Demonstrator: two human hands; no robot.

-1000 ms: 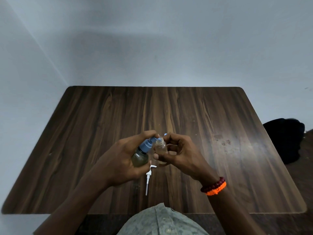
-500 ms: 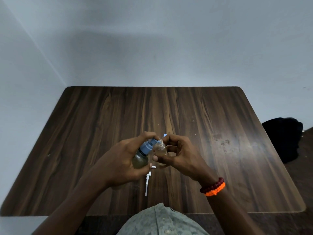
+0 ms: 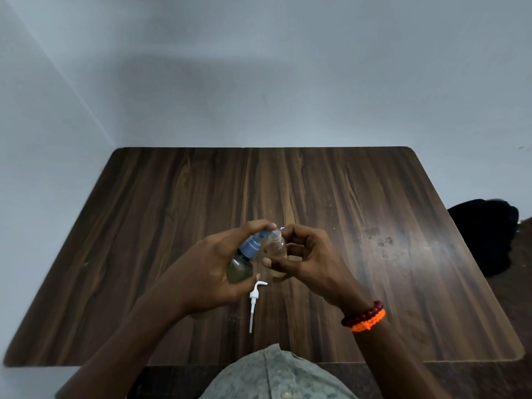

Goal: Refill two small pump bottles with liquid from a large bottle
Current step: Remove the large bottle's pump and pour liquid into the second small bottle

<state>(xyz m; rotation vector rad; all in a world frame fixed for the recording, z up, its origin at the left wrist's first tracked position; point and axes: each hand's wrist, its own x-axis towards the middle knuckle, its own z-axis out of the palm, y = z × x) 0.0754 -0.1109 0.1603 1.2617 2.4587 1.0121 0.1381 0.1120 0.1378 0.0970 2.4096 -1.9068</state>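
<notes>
1. My left hand (image 3: 211, 266) grips the large bottle (image 3: 240, 267), fingers wrapped round its body and the index finger curled over the blue pump head (image 3: 254, 244). The nozzle points at the open mouth of the small bottle (image 3: 275, 249), almost touching it.
2. My right hand (image 3: 306, 259) pinches the small bottle between thumb and curled fingers, holding it upright just above the table (image 3: 374, 197).
3. To do this well, I judge I should keep the nozzle right over the narrow mouth and press the pump in short, slow strokes, so nothing runs down the outside.
4. I'd keep the small bottle steady and vertical; its liquid level is hard to read from here, so I should watch it.
5. The white pump (image 3: 254, 300) lies on the table between my wrists, ready to screw back on. I cannot see the second small bottle.
</notes>
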